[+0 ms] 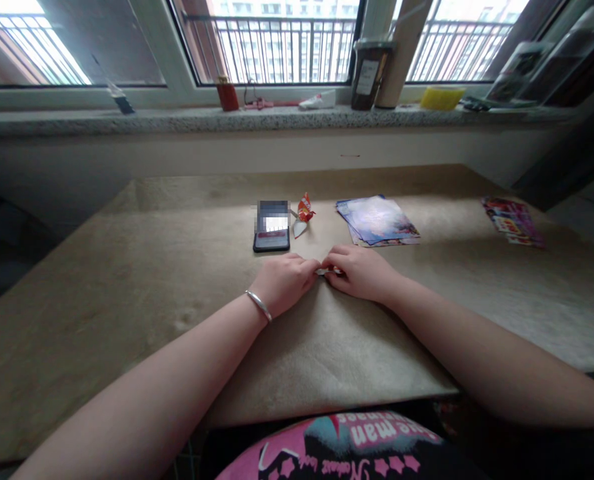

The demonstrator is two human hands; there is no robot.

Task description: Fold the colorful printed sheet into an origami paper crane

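My left hand [284,280] and my right hand [359,272] meet at the middle of the table, fingers curled and pinched together on a small pale piece of paper [325,271] held between them. Only a sliver of that paper shows between the fingertips. A silver bangle [258,305] sits on my left wrist. Just beyond my hands stands a small folded red and white paper figure [303,213], next to a dark phone [272,228] lying flat.
A stack of coloured paper sheets [377,221] lies right of the figure, and another printed sheet [513,222] lies at the far right. The beige table [127,280] ends at a wall below a window sill [177,120] holding a red cup [227,95], a dark jar [368,75] and a yellow item [441,98].
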